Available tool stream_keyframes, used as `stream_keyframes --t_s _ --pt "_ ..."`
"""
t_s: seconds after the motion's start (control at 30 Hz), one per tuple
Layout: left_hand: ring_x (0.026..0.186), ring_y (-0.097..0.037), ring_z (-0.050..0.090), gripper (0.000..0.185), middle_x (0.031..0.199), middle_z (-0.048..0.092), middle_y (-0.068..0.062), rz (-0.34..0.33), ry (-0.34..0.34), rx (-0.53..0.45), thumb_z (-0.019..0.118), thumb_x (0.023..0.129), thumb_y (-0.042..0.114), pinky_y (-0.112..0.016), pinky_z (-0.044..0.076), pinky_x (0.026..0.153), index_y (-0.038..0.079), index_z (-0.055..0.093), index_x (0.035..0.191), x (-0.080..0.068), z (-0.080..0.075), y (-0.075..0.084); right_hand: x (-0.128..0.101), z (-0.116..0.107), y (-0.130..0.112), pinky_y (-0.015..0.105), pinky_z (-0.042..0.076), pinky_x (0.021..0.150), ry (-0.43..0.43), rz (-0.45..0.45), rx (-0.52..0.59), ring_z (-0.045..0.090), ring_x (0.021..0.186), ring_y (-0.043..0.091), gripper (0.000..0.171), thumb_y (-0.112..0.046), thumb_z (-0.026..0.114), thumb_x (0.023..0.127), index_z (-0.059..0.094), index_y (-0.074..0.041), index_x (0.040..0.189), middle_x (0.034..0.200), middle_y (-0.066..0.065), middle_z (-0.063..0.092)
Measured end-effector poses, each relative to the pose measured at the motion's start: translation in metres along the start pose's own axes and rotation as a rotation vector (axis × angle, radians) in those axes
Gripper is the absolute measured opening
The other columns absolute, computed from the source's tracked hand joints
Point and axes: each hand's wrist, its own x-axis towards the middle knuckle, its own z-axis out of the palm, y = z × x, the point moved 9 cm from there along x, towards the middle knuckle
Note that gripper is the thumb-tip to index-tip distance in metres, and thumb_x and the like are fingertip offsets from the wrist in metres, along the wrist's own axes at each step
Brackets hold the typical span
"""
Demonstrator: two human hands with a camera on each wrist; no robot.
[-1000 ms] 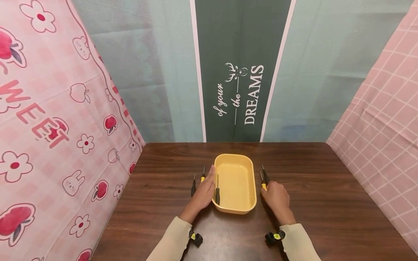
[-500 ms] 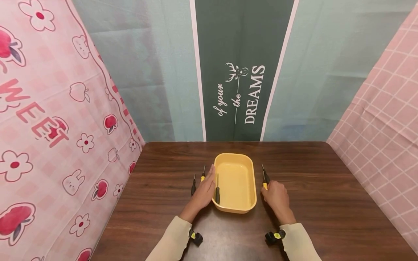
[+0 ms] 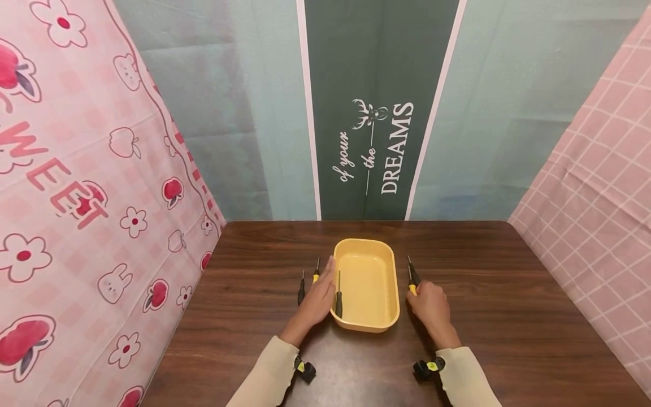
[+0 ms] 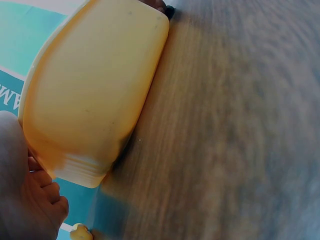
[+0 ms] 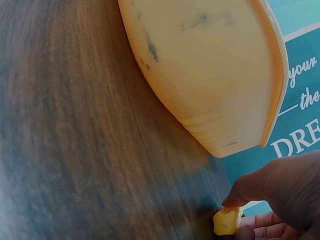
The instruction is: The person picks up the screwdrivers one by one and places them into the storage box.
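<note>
A yellow plastic tray (image 3: 389, 265) sits mid-table with a black screwdriver (image 3: 338, 298) lying inside along its left wall. My left hand (image 3: 319, 295) lies flat beside the tray's left rim, fingers straight, over a yellow-handled screwdriver (image 3: 316, 273). A small black screwdriver (image 3: 302, 288) lies just left of that hand. At the tray's right side my right hand (image 3: 427, 302) pinches the yellow handle end (image 5: 226, 220) of a screwdriver (image 3: 411, 280) between thumb and fingers. The tray's outer wall (image 4: 95, 85) fills the left wrist view.
The dark wooden table (image 3: 508, 294) is hemmed in by pink cloth on the left and right and by a green banner at the back. Small clip-on cameras (image 3: 305, 370) sit at both wrists.
On the right, two screwdrivers showed side by side; now they line up as one under my right hand's fingers. The left hand and tray have not moved.
</note>
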Motion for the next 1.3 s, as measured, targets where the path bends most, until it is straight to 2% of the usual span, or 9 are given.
stream_keyframes --t_s 0.23,0.43,0.63,0.9,1.3 --pt "0.155 -0.026 0.013 0.055 0.169 0.005 -0.001 0.02 0.006 0.005 0.032 0.111 0.011 -0.05 0.02 0.122 0.003 0.014 0.162 0.002 0.0 0.002 -0.001 -0.001 0.002 0.03 0.04 0.048 -0.006 0.004 0.065 0.053 0.052 0.019 0.021 -0.014 0.066 0.088 0.056 -0.006 0.072 0.058 0.004 0.056" --pt "0.155 -0.025 0.013 0.055 0.169 0.004 0.0 0.009 -0.002 0.002 0.033 0.111 0.011 -0.049 0.02 0.122 0.004 0.013 0.162 0.0 0.0 0.001 -0.002 -0.005 0.001 0.029 0.043 0.049 0.012 -0.006 0.089 0.055 0.053 0.018 0.016 -0.014 0.067 0.086 0.061 -0.003 0.075 0.056 0.002 0.058" --pt "0.155 -0.024 0.014 0.055 0.169 0.006 -0.002 0.015 0.009 0.003 0.033 0.111 0.01 -0.048 0.021 0.122 0.002 0.015 0.162 0.0 -0.001 0.0 -0.002 -0.013 -0.004 0.028 0.043 0.049 0.06 -0.029 0.087 0.055 0.056 0.019 0.015 -0.012 0.069 0.085 0.064 0.0 0.077 0.063 0.006 0.059" --pt "0.155 -0.017 0.01 0.055 0.169 0.003 0.002 -0.002 0.0 -0.004 0.032 0.111 0.011 -0.046 0.019 0.122 0.004 0.014 0.162 0.0 0.001 -0.002 -0.003 -0.022 -0.009 0.028 0.044 0.047 0.114 -0.049 0.096 0.055 0.054 0.019 0.017 -0.013 0.07 0.086 0.065 0.002 0.08 0.063 0.007 0.06" --pt "0.155 -0.02 0.01 0.055 0.169 0.002 0.001 0.005 -0.001 -0.01 0.033 0.111 0.011 -0.047 0.02 0.122 0.004 0.013 0.162 0.0 0.002 -0.001 -0.007 -0.038 -0.014 0.029 0.043 0.046 0.168 -0.087 0.135 0.054 0.052 0.018 0.017 -0.012 0.068 0.087 0.067 0.004 0.084 0.064 0.007 0.062"
